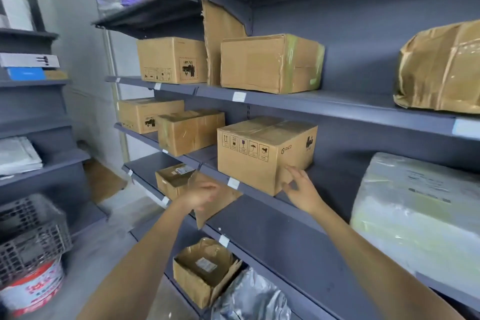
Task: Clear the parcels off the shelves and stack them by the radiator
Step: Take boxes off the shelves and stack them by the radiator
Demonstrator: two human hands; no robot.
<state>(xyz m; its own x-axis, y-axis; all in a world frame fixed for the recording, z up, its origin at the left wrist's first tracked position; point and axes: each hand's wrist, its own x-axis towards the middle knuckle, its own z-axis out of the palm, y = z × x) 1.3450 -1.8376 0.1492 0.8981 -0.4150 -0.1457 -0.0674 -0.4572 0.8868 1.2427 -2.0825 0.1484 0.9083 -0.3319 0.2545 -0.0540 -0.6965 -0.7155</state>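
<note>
A brown cardboard box printed PICO [262, 153] stands on the middle grey shelf [262, 199]. My right hand [302, 189] has its fingers spread at the box's lower right front corner, touching it. My left hand [201, 196] is blurred and hovers in front of the shelf edge, left of the box, holding nothing. More cardboard boxes stand on the shelves: one large taped box [270, 63] and a printed one [171, 60] above, two smaller ones [191, 131] [149, 114] to the left.
A large plastic-wrapped parcel [420, 215] fills the shelf at right, a crumpled taped parcel [441, 67] sits above it. Open boxes [174, 179] [205, 271] and a silver bag [249, 296] lie lower down. A grey crate [31, 231] on a bucket [33, 286] stands at left.
</note>
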